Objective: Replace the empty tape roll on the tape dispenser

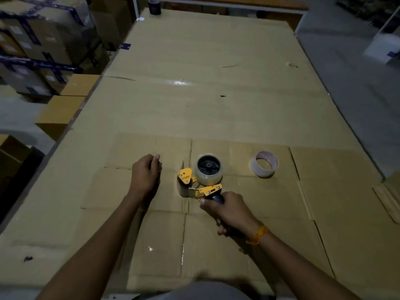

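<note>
A yellow tape dispenser (195,182) lies on flattened cardboard near the table's front. A full roll of clear tape (209,169) sits on its black hub. My right hand (227,211) is closed around the dispenser's dark handle. An empty white cardboard core (264,166) stands on its side to the right of the dispenser, apart from it. My left hand (146,176) rests on the cardboard just left of the dispenser, fingers loosely curled, holding nothing that I can see.
The table (216,94) is covered in cardboard sheets. A dark tape roll (154,6) stands at the far edge. Stacked cartons (39,46) and loose boxes (62,113) stand on the left. A grey floor (357,94) runs along the right.
</note>
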`<move>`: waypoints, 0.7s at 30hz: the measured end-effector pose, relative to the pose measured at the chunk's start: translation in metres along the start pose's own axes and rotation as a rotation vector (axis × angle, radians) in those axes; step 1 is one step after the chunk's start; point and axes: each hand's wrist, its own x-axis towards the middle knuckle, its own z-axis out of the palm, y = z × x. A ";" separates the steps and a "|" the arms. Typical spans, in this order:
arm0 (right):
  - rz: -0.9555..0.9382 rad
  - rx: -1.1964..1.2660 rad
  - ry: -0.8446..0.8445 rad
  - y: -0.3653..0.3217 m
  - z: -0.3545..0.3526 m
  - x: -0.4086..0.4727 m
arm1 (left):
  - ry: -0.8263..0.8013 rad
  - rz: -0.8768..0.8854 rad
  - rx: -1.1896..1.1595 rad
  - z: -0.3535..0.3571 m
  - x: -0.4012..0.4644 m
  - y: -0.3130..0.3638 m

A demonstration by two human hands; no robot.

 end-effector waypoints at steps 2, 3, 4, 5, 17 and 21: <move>0.034 0.109 0.073 0.002 0.019 -0.007 | 0.018 -0.007 -0.009 0.000 -0.013 0.003; 0.036 0.139 0.099 0.003 0.025 -0.008 | 0.010 -0.009 -0.012 0.000 -0.019 0.004; 0.022 0.154 0.112 0.004 0.030 -0.009 | 0.000 -0.016 -0.017 0.000 -0.025 0.007; -0.011 0.136 0.120 0.005 0.031 -0.009 | -0.008 -0.021 -0.027 0.002 -0.029 0.006; -0.191 -0.217 -0.003 0.001 0.017 -0.024 | -0.050 -0.011 0.031 0.019 -0.048 0.003; -0.200 -0.280 -0.050 -0.003 -0.002 -0.027 | -0.058 -0.018 0.034 0.020 -0.050 0.004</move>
